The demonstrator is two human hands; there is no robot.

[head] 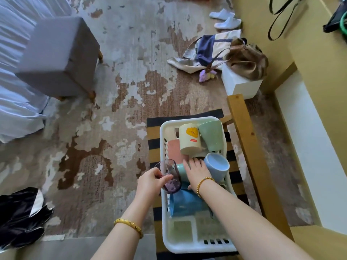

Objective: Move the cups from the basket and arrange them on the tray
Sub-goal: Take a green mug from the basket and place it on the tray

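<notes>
A white plastic basket sits on a striped chair seat and holds several cups. My left hand grips a clear purple glass tilted over the basket's left rim. My right hand reaches into the basket with straight fingers resting on a teal cup. Around it lie a light blue cup, a cream cup with a yellow label, a green cup, a pink cup and a blue cup. No tray is in view.
The chair's wooden arm runs along the basket's right side. A grey stool stands far left beside a white bed. Bags, a white box and slippers lie on the patterned carpet beyond. Dark clothing lies at lower left.
</notes>
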